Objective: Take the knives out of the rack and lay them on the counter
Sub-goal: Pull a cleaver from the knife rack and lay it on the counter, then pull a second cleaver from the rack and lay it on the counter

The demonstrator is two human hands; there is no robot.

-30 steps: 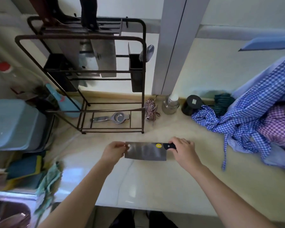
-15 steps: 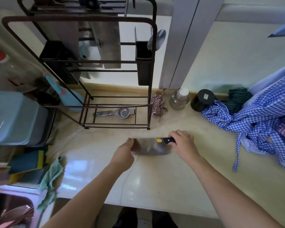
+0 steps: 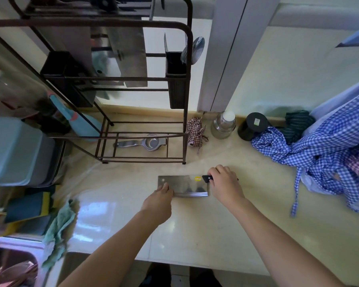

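Now two hands (image 3: 160,200) (image 3: 226,186) hold one cleaver (image 3: 187,185).

Both hands, left hand (image 3: 160,200) and right hand (image 3: 225,184), hold a cleaver (image 3: 182,185) flat on the counter (image 3: 216,235).

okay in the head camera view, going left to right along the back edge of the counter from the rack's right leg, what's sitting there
Checked cloth pouch → metal jar with a white cap → black canister → blue checked shirt.
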